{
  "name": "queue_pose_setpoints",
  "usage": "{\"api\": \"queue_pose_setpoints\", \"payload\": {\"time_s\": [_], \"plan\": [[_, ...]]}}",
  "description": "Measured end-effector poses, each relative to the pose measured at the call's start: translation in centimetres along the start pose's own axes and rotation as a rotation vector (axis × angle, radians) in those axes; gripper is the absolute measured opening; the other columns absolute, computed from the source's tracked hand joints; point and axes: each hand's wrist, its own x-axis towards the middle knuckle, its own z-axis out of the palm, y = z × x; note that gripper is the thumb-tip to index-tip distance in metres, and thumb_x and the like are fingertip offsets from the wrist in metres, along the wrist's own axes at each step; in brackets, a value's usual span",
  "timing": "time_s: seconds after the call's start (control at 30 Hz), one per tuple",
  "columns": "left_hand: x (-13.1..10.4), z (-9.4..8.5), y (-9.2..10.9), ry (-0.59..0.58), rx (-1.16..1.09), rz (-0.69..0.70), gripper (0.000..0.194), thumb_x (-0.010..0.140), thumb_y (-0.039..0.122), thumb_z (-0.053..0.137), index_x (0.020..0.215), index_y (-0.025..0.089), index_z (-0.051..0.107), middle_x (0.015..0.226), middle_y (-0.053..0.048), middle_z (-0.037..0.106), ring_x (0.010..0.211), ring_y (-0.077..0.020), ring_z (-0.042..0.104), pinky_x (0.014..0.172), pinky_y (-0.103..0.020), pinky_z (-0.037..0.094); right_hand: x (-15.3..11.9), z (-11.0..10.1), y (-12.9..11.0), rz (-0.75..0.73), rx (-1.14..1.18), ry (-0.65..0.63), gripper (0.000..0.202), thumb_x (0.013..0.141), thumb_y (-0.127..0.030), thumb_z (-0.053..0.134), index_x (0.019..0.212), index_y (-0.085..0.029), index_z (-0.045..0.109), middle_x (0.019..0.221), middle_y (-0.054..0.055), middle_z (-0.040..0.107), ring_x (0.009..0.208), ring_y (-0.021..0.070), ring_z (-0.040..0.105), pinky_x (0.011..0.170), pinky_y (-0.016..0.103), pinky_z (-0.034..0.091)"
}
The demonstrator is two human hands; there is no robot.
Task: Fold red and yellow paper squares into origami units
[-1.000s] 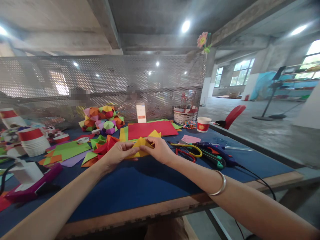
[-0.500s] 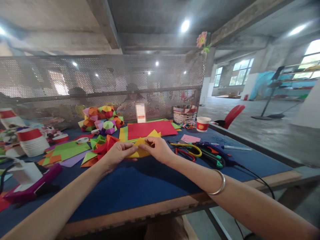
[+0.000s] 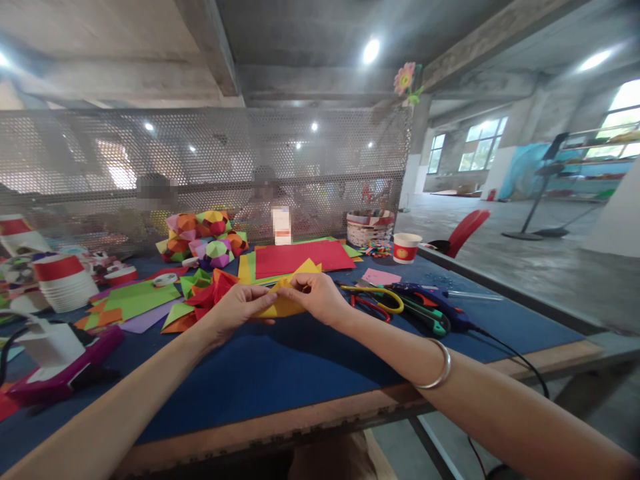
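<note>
Here's folded yellow paper [image 3: 286, 307], thin and crisp-looking, with creased faces and a pointed tip rising beside the right hand [image 3: 321, 297], held just above the near-middle of a smooth, matte blue tabletop [image 3: 280, 373] with a bare wooden front edge. Behind it lie flat red sheets [image 3: 305, 259], with green and yellow layers peeking out from under them; to the left sit sharp-cornered folded red pieces [image 3: 215, 293] and flat green paper [image 3: 143, 300], and beyond those a cluster of faceted, many-coloured paper balls [image 3: 205, 237]. At the back there's a woven basket [image 3: 370, 230] in front of a perforated metal screen [image 3: 300, 157], with a smooth red-and-white paper cup [image 3: 406, 248] off to its right. Over on the right, looped yellow and red handles [image 3: 397, 301] lie beside a dark blue glue gun [image 3: 425, 293]. Now the hands: the left hand [image 3: 240, 308] has its thumb and fingers closed on the left side of the yellow paper, the thumb lying across the near face. The right hand comes in from the other side, thumb and curled forefinger pinched on the upper folds, fingertips close to the left ones; its other fingers are partly hidden. A shiny metal bangle [image 3: 440, 367] circles the right forearm.
</note>
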Motion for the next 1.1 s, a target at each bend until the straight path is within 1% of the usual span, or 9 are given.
{"api": "queue_pose_setpoints", "payload": {"time_s": [0.13, 0.23, 0.33, 0.43, 0.6, 0.7, 0.77, 0.87, 1.1], "plan": [[-0.1, 0.0, 0.1, 0.000, 0.011, 0.007, 0.064, 0.045, 0.073, 0.092, 0.077, 0.019, 0.083, 0.076, -0.003, 0.073, 0.073, -0.0139, 0.062, 0.069, -0.026, 0.058, 0.0, 0.1, 0.4, 0.003, 0.002, 0.005, 0.065, 0.078, -0.080, 0.059, 0.059, -0.019, 0.051, 0.060, -0.004, 0.044, 0.061, 0.0108, 0.038, 0.057, 0.025, 0.031], [-0.1, 0.1, 0.2, -0.001, 0.019, 0.014, 0.063, 0.048, 0.074, 0.091, 0.079, 0.019, 0.083, 0.077, -0.003, 0.073, 0.074, -0.0143, 0.063, 0.069, -0.026, 0.058, 0.0, 0.2, 0.5, 0.003, 0.002, 0.009, 0.061, 0.082, -0.076, 0.059, 0.066, -0.017, 0.059, 0.064, -0.001, 0.055, 0.064, 0.0126, 0.046, 0.058, 0.025, 0.035], [-0.1, 0.2, 0.2, -0.005, 0.031, 0.018, 0.063, 0.048, 0.073, 0.091, 0.079, 0.019, 0.082, 0.076, -0.003, 0.073, 0.073, -0.0146, 0.063, 0.068, -0.026, 0.058, 0.0, 0.1, 0.3, -0.006, -0.003, 0.017, 0.050, 0.087, -0.065, 0.061, 0.079, -0.016, 0.069, 0.077, 0.003, 0.069, 0.072, 0.0158, 0.057, 0.064, 0.026, 0.042], [-0.1, 0.2, 0.1, -0.018, 0.046, 0.013, 0.065, 0.046, 0.074, 0.091, 0.077, 0.018, 0.082, 0.073, -0.002, 0.072, 0.071, -0.0147, 0.063, 0.067, -0.027, 0.058, -0.1, 0.1, 0.0, -0.017, -0.020, 0.025, 0.036, 0.092, -0.050, 0.062, 0.088, -0.016, 0.073, 0.087, 0.005, 0.076, 0.078, 0.0174, 0.064, 0.070, 0.027, 0.047], [-0.1, 0.4, 0.0, -0.037, 0.076, 0.014, 0.064, 0.049, 0.076, 0.088, 0.075, 0.018, 0.080, 0.071, -0.002, 0.072, 0.070, -0.0151, 0.064, 0.068, -0.028, 0.059, -0.2, 0.1, -0.3, -0.024, -0.114, 0.045, 0.028, 0.099, -0.036, 0.057, 0.091, -0.016, 0.074, 0.086, 0.004, 0.078, 0.077, 0.0169, 0.067, 0.067, 0.025, 0.047], [0.0, 0.4, -0.1, -0.043, 0.099, 0.012, 0.065, 0.051, 0.077, 0.087, 0.078, 0.019, 0.080, 0.078, -0.005, 0.077, 0.077, -0.0190, 0.070, 0.069, -0.029, 0.059, -0.3, -0.1, -0.3, -0.021, -0.231, 0.098, 0.024, 0.100, -0.031, 0.056, 0.090, -0.016, 0.073, 0.083, 0.005, 0.076, 0.074, 0.0166, 0.066, 0.066, 0.025, 0.043], [0.1, 0.3, -0.3, -0.046, 0.119, 0.003, 0.065, 0.053, 0.077, 0.086, 0.080, 0.018, 0.080, 0.081, -0.008, 0.080, 0.079, -0.0217, 0.073, 0.069, -0.030, 0.059, -0.3, -0.4, -0.3, -0.020, -0.325, 0.138, 0.023, 0.102, -0.029, 0.055, 0.091, -0.017, 0.071, 0.083, 0.005, 0.076, 0.074, 0.0177, 0.066, 0.067, 0.026, 0.040], [0.4, 0.0, -0.5, -0.043, 0.149, -0.006, 0.063, 0.055, 0.074, 0.086, 0.077, 0.016, 0.078, 0.079, -0.011, 0.080, 0.074, -0.0220, 0.075, 0.065, -0.030, 0.057, -0.3, -0.9, -0.3, -0.021, -0.460, 0.173, 0.021, 0.104, -0.031, 0.054, 0.096, -0.019, 0.070, 0.085, 0.007, 0.076, 0.077, 0.0209, 0.068, 0.068, 0.028, 0.038], [0.5, 0.0, -0.4, 0.005, 0.187, 0.018, 0.056, 0.056, 0.070, 0.087, 0.068, 0.016, 0.073, 0.070, -0.008, 0.077, 0.064, -0.0181, 0.070, 0.057, -0.026, 0.052, -0.2, -1.7, -0.8, -0.039, -0.646, 0.156, 0.020, 0.107, -0.029, 0.050, 0.106, -0.020, 0.068, 0.093, 0.008, 0.079, 0.083, 0.0230, 0.072, 0.068, 0.029, 0.035]]}}
